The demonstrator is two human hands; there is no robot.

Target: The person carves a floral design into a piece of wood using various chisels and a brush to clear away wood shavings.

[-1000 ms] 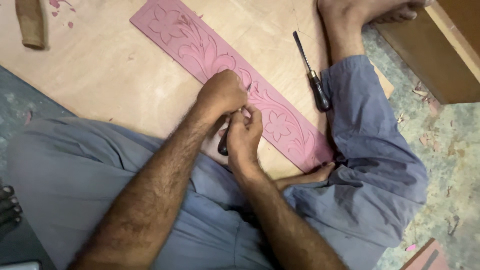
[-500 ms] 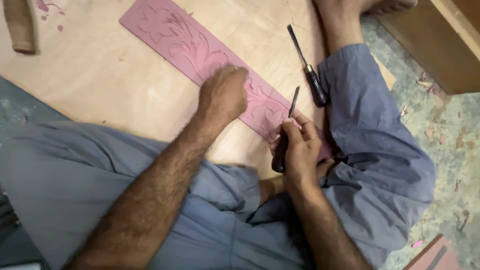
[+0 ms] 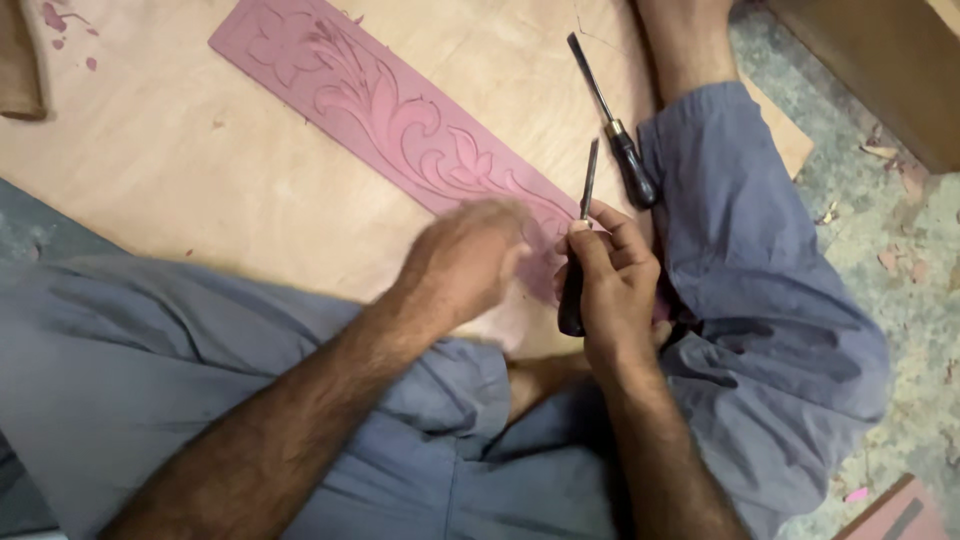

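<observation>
You are looking straight down at a pale plywood sheet (image 3: 200,190) that covers most of the ground in front of you, its grain running in soft streaks under even, flat light with hardly any shadow. A few pink shavings (image 3: 60,25) lie near its upper left corner, just beside a brown wooden block (image 3: 20,60) at the left edge. To your right the sheet ends and a mottled grey-green stone floor (image 3: 900,280) begins, littered with small chips and flakes. A dark wooden beam (image 3: 880,70) crosses the upper right corner. At the lower right edge, part of a reddish board (image 3: 890,515) shows. No wall or window is in view.
</observation>
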